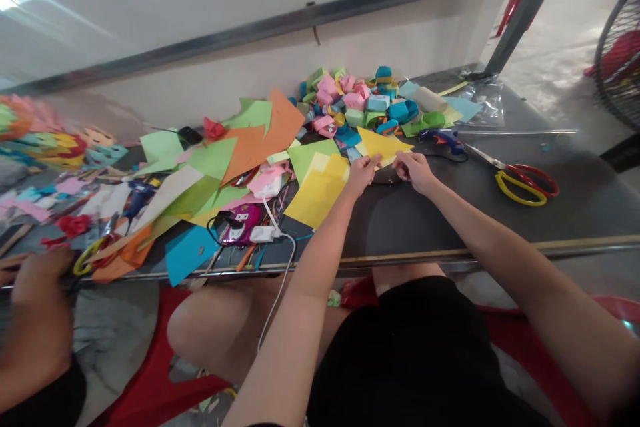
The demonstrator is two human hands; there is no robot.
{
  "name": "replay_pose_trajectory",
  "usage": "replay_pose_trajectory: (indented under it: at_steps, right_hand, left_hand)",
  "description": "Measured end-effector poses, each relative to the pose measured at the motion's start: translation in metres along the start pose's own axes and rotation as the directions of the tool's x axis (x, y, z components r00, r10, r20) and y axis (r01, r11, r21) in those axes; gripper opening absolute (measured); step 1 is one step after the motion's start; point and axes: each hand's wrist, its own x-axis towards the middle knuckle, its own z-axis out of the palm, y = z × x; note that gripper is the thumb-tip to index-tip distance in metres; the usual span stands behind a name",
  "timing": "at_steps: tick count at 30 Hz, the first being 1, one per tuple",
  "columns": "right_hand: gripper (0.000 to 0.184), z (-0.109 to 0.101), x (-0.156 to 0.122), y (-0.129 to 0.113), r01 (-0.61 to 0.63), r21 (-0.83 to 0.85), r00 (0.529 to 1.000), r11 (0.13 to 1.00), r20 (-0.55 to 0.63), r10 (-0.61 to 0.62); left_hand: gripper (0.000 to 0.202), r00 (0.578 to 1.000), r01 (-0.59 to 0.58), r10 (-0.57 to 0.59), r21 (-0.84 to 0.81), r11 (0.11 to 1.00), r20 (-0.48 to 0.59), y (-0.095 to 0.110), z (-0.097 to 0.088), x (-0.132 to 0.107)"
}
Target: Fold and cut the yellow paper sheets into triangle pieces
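Note:
A yellow sheet of paper (pixel 381 145) with a pointed right corner is held up just over the dark table (pixel 415 220). My left hand (pixel 364 172) is closed on its lower edge, thumb and fingers pinched. At the sheet's right end my right hand (pixel 414 170) pinches near the corner. More yellow paper (pixel 315 197) lies flat left of my left hand. Behind my right hand rests a blue glue gun (pixel 444 140). Scissors with red and yellow handles (pixel 523 183) lie farther right, pointing back left.
Small folded paper pieces (pixel 355 101) are heaped at the back. Orange sheets (pixel 265 140), a purple power socket (pixel 243 223) with a white cable (pixel 287 260), and another person's arm (pixel 43 307) are left. A fan (pixel 620 53) stands right, past the table.

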Motion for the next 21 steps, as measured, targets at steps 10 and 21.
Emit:
replay_pose_trajectory:
  at_steps: [10, 21]
  right_hand:
    - [0.02, -0.0031, 0.0027, 0.0013, 0.11, 0.016, 0.978, 0.994, -0.181, -0.105]
    - [0.025, -0.0094, 0.0048, 0.0015, 0.138, 0.013, 0.95, 0.99, -0.286, -0.128]
  left_hand:
    - [0.037, 1.0, -0.018, 0.017, -0.069, 0.997, -0.015, 0.0009, 0.0005, 0.0018]
    - [0.025, 0.991, -0.023, 0.033, -0.078, 0.997, 0.131, 0.0037, 0.0041, -0.0029]
